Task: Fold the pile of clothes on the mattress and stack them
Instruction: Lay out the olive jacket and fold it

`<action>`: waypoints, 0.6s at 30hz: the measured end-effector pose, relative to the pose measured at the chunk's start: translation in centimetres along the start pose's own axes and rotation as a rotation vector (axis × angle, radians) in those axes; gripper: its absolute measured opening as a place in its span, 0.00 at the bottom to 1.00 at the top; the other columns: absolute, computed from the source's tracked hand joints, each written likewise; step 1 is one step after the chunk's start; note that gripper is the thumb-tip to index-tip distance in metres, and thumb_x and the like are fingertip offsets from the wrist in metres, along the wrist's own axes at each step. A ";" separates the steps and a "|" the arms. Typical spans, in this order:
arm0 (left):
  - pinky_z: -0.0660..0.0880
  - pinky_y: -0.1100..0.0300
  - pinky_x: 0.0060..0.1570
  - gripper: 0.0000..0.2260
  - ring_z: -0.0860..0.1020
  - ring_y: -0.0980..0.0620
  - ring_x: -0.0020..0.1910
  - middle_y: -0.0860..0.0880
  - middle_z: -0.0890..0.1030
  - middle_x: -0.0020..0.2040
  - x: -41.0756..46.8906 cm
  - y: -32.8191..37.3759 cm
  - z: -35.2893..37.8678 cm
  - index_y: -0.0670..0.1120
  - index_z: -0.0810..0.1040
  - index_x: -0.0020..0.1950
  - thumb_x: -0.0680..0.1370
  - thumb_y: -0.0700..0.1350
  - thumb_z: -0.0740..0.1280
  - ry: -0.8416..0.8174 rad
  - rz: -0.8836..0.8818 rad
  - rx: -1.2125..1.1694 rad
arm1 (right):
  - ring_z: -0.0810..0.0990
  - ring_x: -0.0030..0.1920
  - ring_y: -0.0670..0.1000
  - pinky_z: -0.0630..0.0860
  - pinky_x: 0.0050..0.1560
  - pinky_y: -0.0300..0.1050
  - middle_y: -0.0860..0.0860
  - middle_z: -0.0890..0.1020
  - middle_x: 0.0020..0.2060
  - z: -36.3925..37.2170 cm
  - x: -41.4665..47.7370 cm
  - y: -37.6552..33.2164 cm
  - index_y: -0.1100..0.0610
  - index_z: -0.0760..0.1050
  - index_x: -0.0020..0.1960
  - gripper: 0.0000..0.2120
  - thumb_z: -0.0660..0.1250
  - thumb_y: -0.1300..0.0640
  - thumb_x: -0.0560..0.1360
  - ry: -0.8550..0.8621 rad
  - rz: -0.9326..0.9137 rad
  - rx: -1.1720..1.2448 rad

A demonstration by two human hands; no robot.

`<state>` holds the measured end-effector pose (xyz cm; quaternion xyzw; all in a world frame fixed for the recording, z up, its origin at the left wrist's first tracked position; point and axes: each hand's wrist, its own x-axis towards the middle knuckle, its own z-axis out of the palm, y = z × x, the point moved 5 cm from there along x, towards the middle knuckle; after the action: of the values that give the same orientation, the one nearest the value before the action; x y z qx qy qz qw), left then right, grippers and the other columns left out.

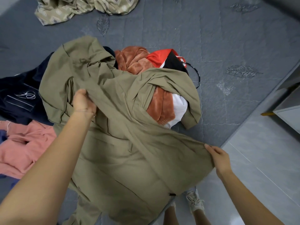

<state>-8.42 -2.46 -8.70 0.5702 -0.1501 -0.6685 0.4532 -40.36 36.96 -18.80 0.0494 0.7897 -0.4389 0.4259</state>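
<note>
None of the clothes appears folded or stacked. The left hand (pixel 83 101) and right hand (pixel 219 158) each pinch the olive-green woven jacket (pixel 123 127), draped over the unsorted pile (pixel 155 69) on the grey quilted mattress (pixel 211 38).

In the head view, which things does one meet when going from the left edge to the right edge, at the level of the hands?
pink garment → left hand → olive jacket, held by both hands → right hand → tiled floor
</note>
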 end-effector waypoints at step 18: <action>0.65 0.63 0.58 0.12 0.75 0.43 0.59 0.38 0.78 0.58 1.0 2.8 -8.1 0.35 0.74 0.60 0.80 0.37 0.56 0.683 0.468 0.780 | 0.75 0.40 0.46 0.70 0.48 0.41 0.53 0.80 0.42 3.9 2.2 -5.0 0.63 0.80 0.49 0.06 0.70 0.60 0.75 0.090 -0.056 -0.134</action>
<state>0.09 -2.18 -9.75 0.8307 -0.3531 -0.2232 0.3680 -41.57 30.44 -18.06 0.0183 0.8368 -0.3940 0.3798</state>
